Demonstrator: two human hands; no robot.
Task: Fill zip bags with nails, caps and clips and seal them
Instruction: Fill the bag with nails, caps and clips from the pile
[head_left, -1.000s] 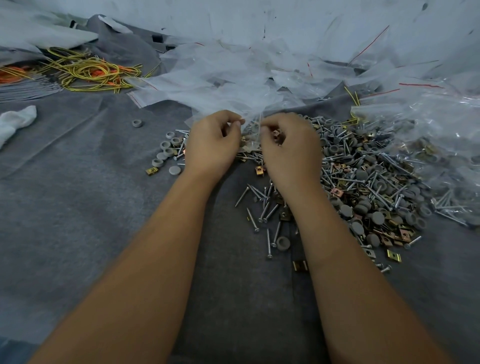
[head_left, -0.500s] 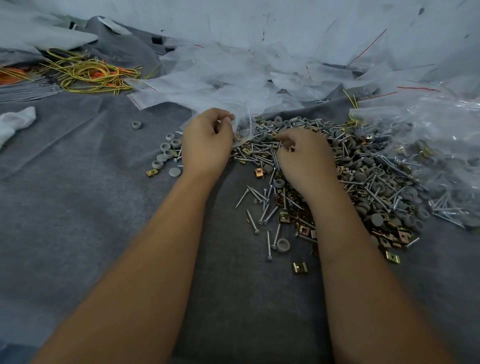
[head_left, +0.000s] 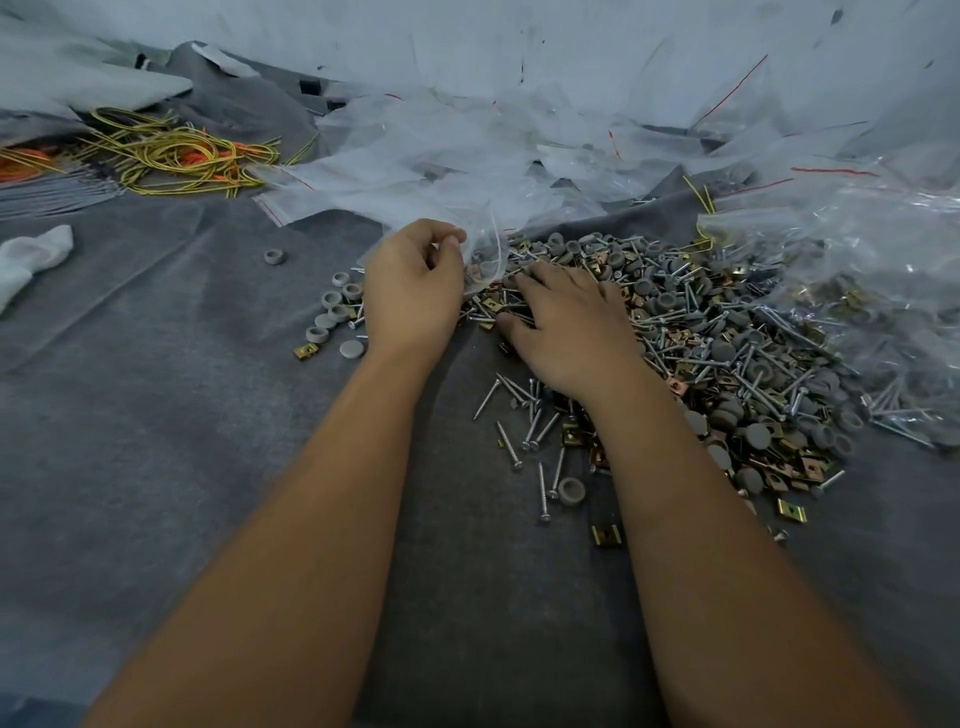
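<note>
Right hand (head_left: 566, 332) has left the zip bag (head_left: 483, 260), fingers now spread on the hardware pile (head_left: 727, 343); left hand (head_left: 413, 291) pinches the bag mouth; filling begins.

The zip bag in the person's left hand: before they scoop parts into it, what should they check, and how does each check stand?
1. Zip bag held: ok, left hand pinches its edge.
2. Bag mouth open: cannot tell, plastic is too clear.
3. Right hand on the parts: ok, fingers spread flat over the pile.
4. Nails, caps, clips all near: ok, mixed in the pile.
5. Parts gripped: not ok, nothing picked up yet.
</note>
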